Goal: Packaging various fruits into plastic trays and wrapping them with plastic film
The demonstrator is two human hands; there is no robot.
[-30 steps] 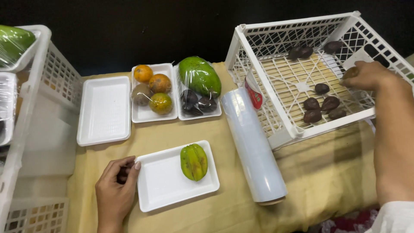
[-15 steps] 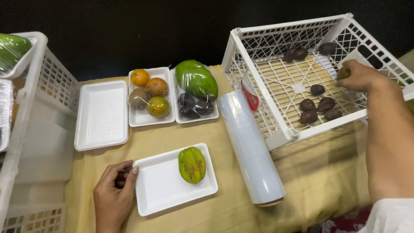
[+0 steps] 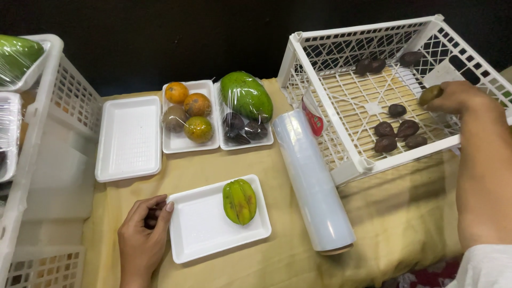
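My left hand (image 3: 143, 237) rests on the left edge of a white foam tray (image 3: 205, 234) that holds one green starfruit (image 3: 239, 201). My right hand (image 3: 457, 96) is over the right side of a white plastic crate (image 3: 341, 154) and grips a small olive-brown fruit (image 3: 430, 94) between its fingers. Several dark brown fruits (image 3: 397, 128) lie on the crate's slatted floor, with a few more (image 3: 376, 65) at its far side.
A roll of cling film (image 3: 314, 184) lies between the tray and the crate. Behind it sit an empty foam tray (image 3: 129, 137), a wrapped tray of orange fruits (image 3: 188, 113), and a wrapped tray with a green mango (image 3: 246, 96). White crates (image 3: 37, 133) stand at the left.
My right hand has lifted slightly from the crate with the small fruit in its fingers. My left hand has stayed on the tray edge.
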